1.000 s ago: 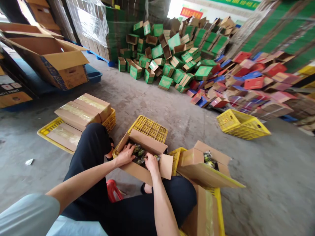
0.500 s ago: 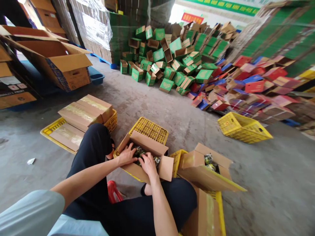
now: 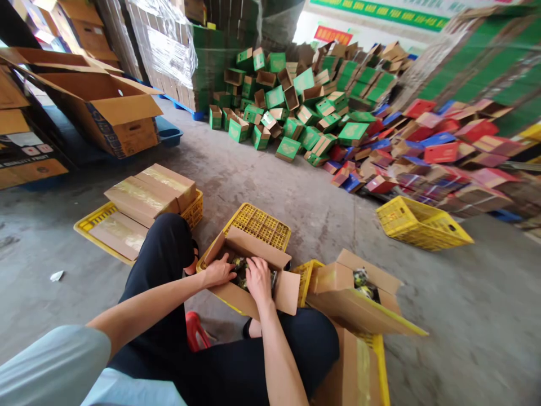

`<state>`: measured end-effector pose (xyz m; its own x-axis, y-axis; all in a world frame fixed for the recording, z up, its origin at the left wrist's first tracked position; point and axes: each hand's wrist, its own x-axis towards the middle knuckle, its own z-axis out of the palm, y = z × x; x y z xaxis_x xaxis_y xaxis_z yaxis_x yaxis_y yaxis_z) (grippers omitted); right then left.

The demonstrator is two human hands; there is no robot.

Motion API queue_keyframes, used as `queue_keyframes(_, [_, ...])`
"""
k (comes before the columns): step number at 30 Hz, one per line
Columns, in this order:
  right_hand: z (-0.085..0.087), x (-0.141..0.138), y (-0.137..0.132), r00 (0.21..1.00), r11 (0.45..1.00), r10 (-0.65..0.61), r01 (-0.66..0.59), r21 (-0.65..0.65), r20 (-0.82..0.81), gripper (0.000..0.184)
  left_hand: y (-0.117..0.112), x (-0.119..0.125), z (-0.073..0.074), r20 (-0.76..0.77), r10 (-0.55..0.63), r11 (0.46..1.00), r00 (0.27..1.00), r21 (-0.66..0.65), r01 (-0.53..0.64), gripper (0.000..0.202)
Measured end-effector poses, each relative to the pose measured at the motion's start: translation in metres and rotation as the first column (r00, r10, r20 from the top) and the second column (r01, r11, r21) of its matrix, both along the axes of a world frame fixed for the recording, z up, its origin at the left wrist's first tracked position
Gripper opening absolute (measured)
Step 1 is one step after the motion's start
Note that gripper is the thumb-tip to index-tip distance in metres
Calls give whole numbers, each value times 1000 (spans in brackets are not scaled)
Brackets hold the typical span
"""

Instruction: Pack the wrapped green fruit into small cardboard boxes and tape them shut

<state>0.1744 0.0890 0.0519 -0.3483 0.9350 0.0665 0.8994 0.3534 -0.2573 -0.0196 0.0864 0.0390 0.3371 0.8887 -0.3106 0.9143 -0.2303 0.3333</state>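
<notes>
An open cardboard box (image 3: 234,294) sits between my legs on an upturned yellow crate, its flaps spread outward. Inside it lie several small dark green and yellow items (image 3: 240,276) in clear, shiny wrapping; their kind is too small to make out. My left hand (image 3: 220,270) reaches over the box's left side, fingers stretched out onto the wrapped items. Beside it, my right hand (image 3: 259,278) rests on the contents from the right, its fingers apart and bent downward. The right fingertips are partly hidden among the items.
To my right, a tilted open box (image 3: 333,290) holds similar wrapped items; a taped box (image 3: 359,366) lies below it. Taped boxes (image 3: 146,194) sit on a yellow crate at left. Another yellow crate (image 3: 422,223) stands farther right. Green cartons (image 3: 289,148) and red cartons (image 3: 442,152) are heaped behind.
My right hand has lifted slightly and shifted up over the items, its fingers more bent. My left hand stays nearly in place. The whole view has shifted a little.
</notes>
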Motion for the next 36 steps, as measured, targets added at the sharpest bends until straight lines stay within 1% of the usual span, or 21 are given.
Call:
queue_keyframes(1, [-2, -4, -2, 998, 998, 56, -56, -11, 3, 48, 0, 0, -1, 6, -13, 1000, 1000, 4, 13, 46])
queue_keyframes(2, [-5, -8, -4, 996, 996, 84, -84, -30, 8, 51, -1, -1, -2, 10, -25, 1000, 1000, 11, 25, 46])
queue_keyframes(3, [-7, -12, -4, 996, 995, 85, -84, -53, 13, 53, -1, -1, -3, 14, -35, 999, 999, 16, 35, 45])
queue_keyframes(4, [-9, -14, -3, 997, 995, 69, -68, -74, 15, 52, -2, -2, -4, 19, -40, 999, 999, 18, 40, 44])
queue_keyframes(6, [-11, -15, 2, 1000, 995, 29, -28, -96, 3, 42, -4, -3, -5, 30, -36, 999, 999, 12, 35, 42])
queue_keyframes(8, [-11, -14, 8, 1000, 996, -5, 3, -87, -15, 29, -7, -6, -5, 37, -8, 1000, 999, 3, 8, 41])
queue_keyframes(9, [-10, -12, 10, 999, 997, -27, 25, -78, -23, 27, -8, -7, -4, 37, 8, 1000, 999, -1, -8, 40])
queue_keyframes(12, [-6, -5, 14, 991, 992, -121, 118, -50, -57, 25, -12, -9, 0, 43, 61, 998, 997, -2, -61, 36])
queue_keyframes(15, [-2, 3, 13, 972, 977, -214, 212, -32, -98, 24, -13, -11, 4, 88, 97, 994, 991, 36, -100, 36])
queue_keyframes(17, [-1, 6, 11, 962, 969, -245, 243, -38, -119, 24, -12, -11, 5, 118, 117, 991, 986, 54, -124, 39])
queue_keyframes(19, [-1, 7, 10, 959, 969, -249, 244, -48, -133, 24, -11, -12, 5, 134, 115, 991, 984, 46, -122, 45])
queue_keyframes(21, [0, 5, 10, 960, 970, -242, 237, -52, -141, 24, -10, -12, 5, 129, 98, 994, 987, 26, -102, 49])
queue_keyframes(24, [4, 4, 10, 965, 976, -217, 211, -56, -145, 24, -7, -9, 8, 77, 48, 999, 996, -20, -47, 38])
queue_keyframes(26, [5, 4, 9, 977, 985, -161, 150, -87, -142, 21, -3, -6, 10, 1, 11, 999, 1000, -44, -11, 31])
queue_keyframes(29, [5, 7, 4, 994, 987, -38, 21, -159, -107, 8, 5, -2, 13, -89, -18, 999, 996, -28, 16, 29])
queue_keyframes(32, [3, 13, 1, 998, 976, 53, -57, -212, -22, 22, 13, -4, 13, -103, -16, 1000, 995, 6, 17, 34])
queue_keyframes(34, [1, 18, 2, 997, 968, 75, -72, -240, 4, 27, 17, -9, 12, -98, -27, 999, 995, 25, 29, 36])
queue_keyframes(36, [0, 23, 5, 996, 961, 85, -82, -264, -3, 39, 20, -13, 11, -70, -53, 998, 996, 34, 56, 35])
